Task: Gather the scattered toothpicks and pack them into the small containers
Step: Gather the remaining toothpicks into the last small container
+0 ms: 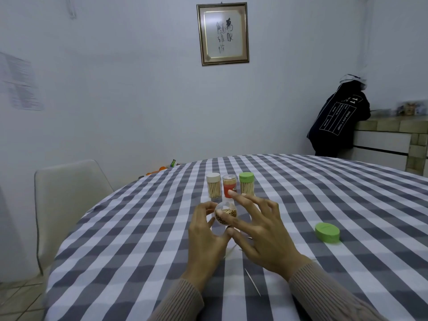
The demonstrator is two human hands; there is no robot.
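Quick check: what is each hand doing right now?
Left hand: grips the open toothpick container.
Right hand: open, fingers spread by the container's mouth, holding nothing visible.

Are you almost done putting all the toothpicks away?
Nearly. Three jars stand full at the back: the white-lidded jar, the red jar and the green-lidded jar. The left hand holds an open clear jar packed with toothpicks, while the right hand hovers over it, fingers spread. Left to do: pick up loose toothpicks on the checked cloth and fit the green lid.
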